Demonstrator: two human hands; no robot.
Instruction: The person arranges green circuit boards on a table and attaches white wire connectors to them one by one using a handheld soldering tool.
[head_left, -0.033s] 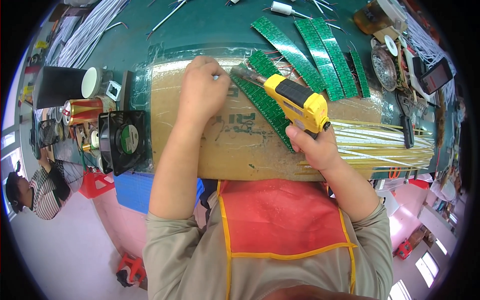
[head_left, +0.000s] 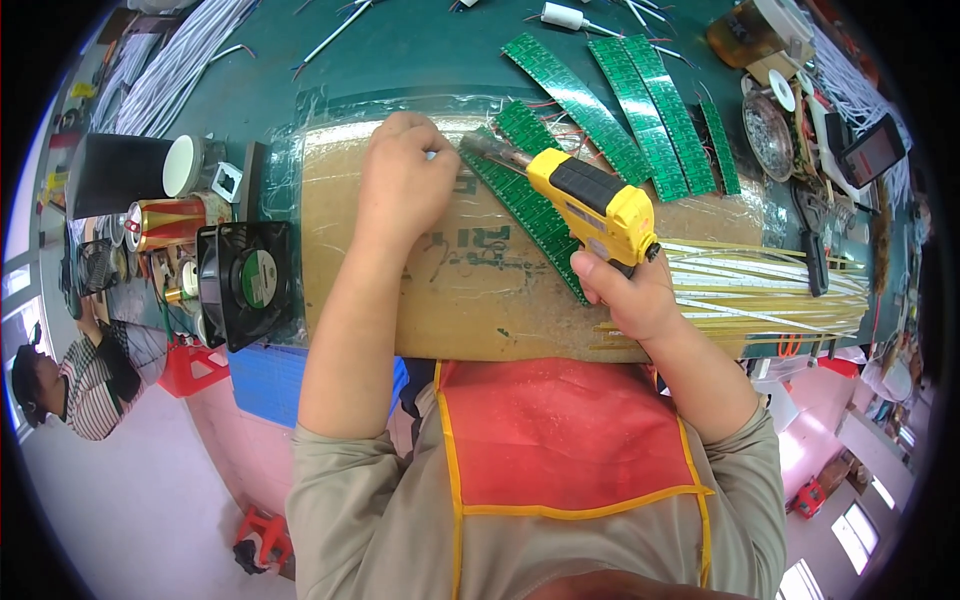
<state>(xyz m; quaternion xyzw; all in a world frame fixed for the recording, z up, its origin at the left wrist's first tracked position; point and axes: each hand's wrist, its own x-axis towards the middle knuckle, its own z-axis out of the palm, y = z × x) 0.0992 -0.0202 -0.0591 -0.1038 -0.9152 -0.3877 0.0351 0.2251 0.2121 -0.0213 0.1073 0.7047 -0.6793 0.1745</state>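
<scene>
My right hand (head_left: 635,298) grips a yellow and black soldering gun (head_left: 592,200) by its handle. The gun's metal nose points left and away from me, its tip at the far end of a green circuit board strip (head_left: 535,222). That strip lies slantwise on a flat cardboard sheet (head_left: 470,320). Just left of the tip, my left hand (head_left: 408,178) is closed with fingers curled together. Whatever it pinches is hidden behind the fingers. Several more green board strips (head_left: 650,115) lie beyond the gun, some with thin red wires.
A black fan (head_left: 245,280) stands left of the cardboard, near a red and gold can (head_left: 165,222). White and yellow strips (head_left: 760,295) lie at the right, beside a black-handled tool (head_left: 815,262). White cables (head_left: 185,70) are bundled far left. Another person (head_left: 90,375) sits at far left.
</scene>
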